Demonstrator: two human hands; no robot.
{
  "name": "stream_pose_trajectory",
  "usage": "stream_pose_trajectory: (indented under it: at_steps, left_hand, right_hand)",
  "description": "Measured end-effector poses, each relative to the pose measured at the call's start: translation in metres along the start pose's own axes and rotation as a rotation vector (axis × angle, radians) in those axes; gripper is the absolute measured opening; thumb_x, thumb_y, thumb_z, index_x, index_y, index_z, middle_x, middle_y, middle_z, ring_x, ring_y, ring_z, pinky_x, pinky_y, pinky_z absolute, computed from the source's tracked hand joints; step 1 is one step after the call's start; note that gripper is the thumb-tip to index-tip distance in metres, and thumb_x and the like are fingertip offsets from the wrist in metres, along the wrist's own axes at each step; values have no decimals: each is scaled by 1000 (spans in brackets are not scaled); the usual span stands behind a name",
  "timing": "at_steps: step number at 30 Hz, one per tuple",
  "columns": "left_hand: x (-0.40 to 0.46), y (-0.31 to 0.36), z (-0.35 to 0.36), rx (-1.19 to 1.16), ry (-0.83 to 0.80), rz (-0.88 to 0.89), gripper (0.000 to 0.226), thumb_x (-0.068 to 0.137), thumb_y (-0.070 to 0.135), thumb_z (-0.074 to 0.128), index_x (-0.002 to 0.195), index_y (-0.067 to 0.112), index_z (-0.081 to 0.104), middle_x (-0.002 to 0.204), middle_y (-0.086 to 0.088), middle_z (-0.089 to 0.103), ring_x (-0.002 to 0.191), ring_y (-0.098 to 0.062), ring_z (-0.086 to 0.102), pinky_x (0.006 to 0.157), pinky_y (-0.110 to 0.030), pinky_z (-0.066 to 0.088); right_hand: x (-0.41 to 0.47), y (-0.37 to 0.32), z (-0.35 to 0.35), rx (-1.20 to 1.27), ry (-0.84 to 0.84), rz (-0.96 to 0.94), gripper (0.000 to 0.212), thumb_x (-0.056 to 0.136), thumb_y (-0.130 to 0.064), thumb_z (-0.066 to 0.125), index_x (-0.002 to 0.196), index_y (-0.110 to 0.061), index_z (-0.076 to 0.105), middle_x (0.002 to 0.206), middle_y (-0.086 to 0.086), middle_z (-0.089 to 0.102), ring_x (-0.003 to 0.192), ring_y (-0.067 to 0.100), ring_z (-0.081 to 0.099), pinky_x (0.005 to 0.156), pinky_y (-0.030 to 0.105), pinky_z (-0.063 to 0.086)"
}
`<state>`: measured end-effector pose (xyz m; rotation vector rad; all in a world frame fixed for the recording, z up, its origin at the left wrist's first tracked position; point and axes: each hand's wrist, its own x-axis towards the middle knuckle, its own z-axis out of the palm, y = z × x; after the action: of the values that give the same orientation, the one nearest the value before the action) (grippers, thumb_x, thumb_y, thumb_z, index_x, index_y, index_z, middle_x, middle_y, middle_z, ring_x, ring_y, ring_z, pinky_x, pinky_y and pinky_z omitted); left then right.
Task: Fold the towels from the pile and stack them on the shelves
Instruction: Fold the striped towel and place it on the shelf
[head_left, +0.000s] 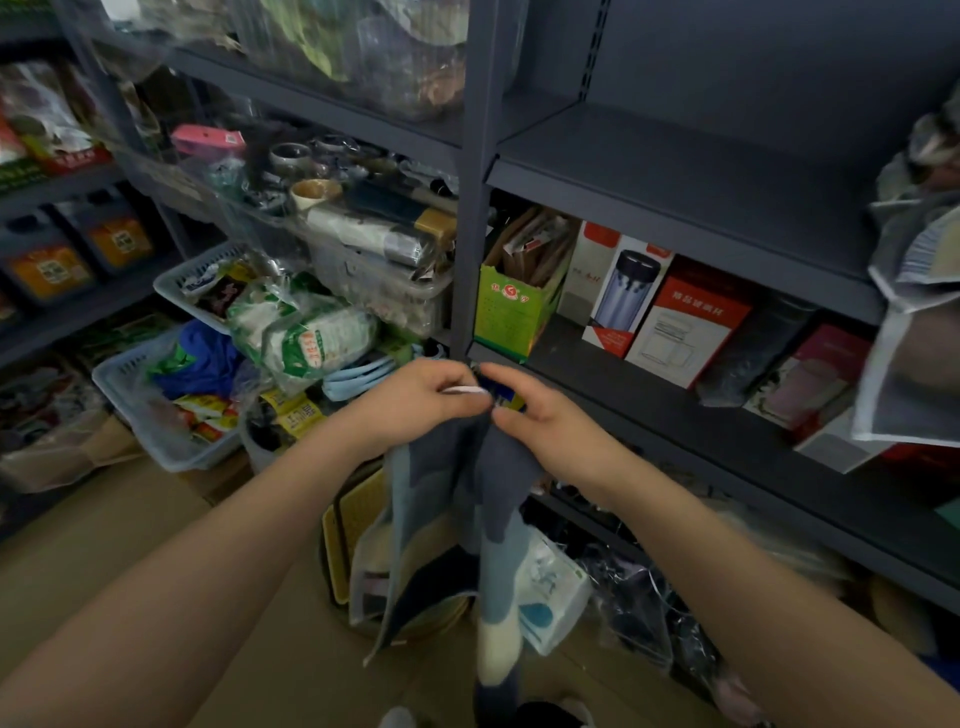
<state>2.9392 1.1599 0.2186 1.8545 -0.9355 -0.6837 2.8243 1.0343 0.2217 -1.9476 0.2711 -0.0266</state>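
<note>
A towel (441, 519) with dark blue, light blue and cream patches hangs down in front of me. My left hand (415, 397) pinches its top edge, where a small white label shows. Right beside it, my right hand (540, 415) grips the same top edge, so the cloth drapes in two long folds below both hands. More towels (914, 322), grey with pale borders, hang in a heap at the right edge of the view. The grey metal shelf (675, 171) above the boxes is bare.
A grey upright post (475, 208) stands just beyond my hands. Boxed cups (670, 317) and a green carton (511, 306) fill the shelf at hand height. Plastic baskets (156, 405) of packets sit at the left. Bags and a yellow mat (358, 519) lie on the floor.
</note>
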Motion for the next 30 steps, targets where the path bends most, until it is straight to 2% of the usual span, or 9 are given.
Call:
stream_pose_trajectory:
  at_steps: [2,4,9,14,17,19,22,26,30]
  left_hand:
    - [-4,13,1,-4,11,91,11,87,10,61,76,11,64,72,2,61,67,1,54,66,-18,41]
    - [-10,21,0,-11,18,109,12,89,11,58,80,17,65,74,5,62,66,5,54,65,-13,42]
    - [-24,12,-8,-89,15,-7,8,85,11,62,87,4,64,75,-6,61,63,-6,55,57,-14,42]
    - [-28,-10,-5,-535,156,-138,11,89,5,53,85,11,60,68,6,67,65,-7,62,62,-18,51]
    - [-27,-7,0,-574,256,-95,13,88,4,54,82,13,61,64,8,67,61,-5,61,60,-18,51]
    - [-24,-5,1,-586,339,-92,12,88,5,56,81,14,61,62,8,67,59,-5,61,60,-22,49]
    - [-20,-7,1,-587,424,-99,12,88,5,56,80,13,61,61,7,66,58,-7,59,59,-26,47]
    - [-20,-5,5,-550,420,-46,14,86,2,58,76,11,59,57,8,63,54,-5,55,54,-22,44]
    - [-23,1,14,-517,389,6,13,84,-1,58,78,8,64,59,7,67,56,-4,58,56,-18,47]
  right_hand:
    - [0,-6,2,6,3,-83,35,94,-7,47,120,-30,50,121,-3,56,114,11,52,97,28,40]
    - [-1,-11,1,12,80,-74,24,93,-5,49,106,-22,58,106,1,61,96,11,56,83,26,43]
    - [-2,-11,0,102,158,36,23,93,-8,49,78,-23,58,73,2,58,65,15,52,64,32,42]
    - [-2,-10,-2,250,184,122,20,96,-10,45,88,-24,57,76,7,58,62,13,57,52,25,47]
    - [-2,-9,0,218,253,96,31,95,-9,45,95,-38,53,85,16,56,70,21,56,56,30,47]
    - [-6,-13,1,174,274,45,26,94,-5,44,90,-27,57,81,11,55,64,10,54,51,20,45]
    - [-13,-19,1,222,157,37,31,92,1,42,78,-15,64,77,10,57,66,17,54,50,19,48]
    - [-18,-22,2,254,-55,7,34,87,11,43,92,-17,61,71,-6,68,71,7,66,54,20,50]
    - [-14,-26,10,179,45,-56,12,89,1,55,89,-11,59,65,2,68,58,6,64,48,18,44]
